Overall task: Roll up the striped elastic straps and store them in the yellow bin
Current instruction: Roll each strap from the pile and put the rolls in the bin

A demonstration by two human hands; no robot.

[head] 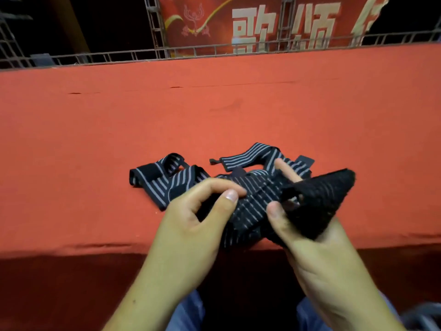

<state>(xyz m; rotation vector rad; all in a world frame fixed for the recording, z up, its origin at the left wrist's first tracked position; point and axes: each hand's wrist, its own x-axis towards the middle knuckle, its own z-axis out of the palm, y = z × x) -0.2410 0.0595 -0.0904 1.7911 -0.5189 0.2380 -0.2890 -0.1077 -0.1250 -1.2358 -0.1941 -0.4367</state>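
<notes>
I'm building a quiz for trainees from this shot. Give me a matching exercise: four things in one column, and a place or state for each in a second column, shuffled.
Things:
1. left hand
2. right hand
3. loose straps
4. banner

Places or states:
A. hangs beyond the red cloth
B. pinches the striped part of the held strap
C. lie on the red cloth
D. holds the held strap by its black end

Pairs: 1-B, 2-D, 3-C, 4-A.
</notes>
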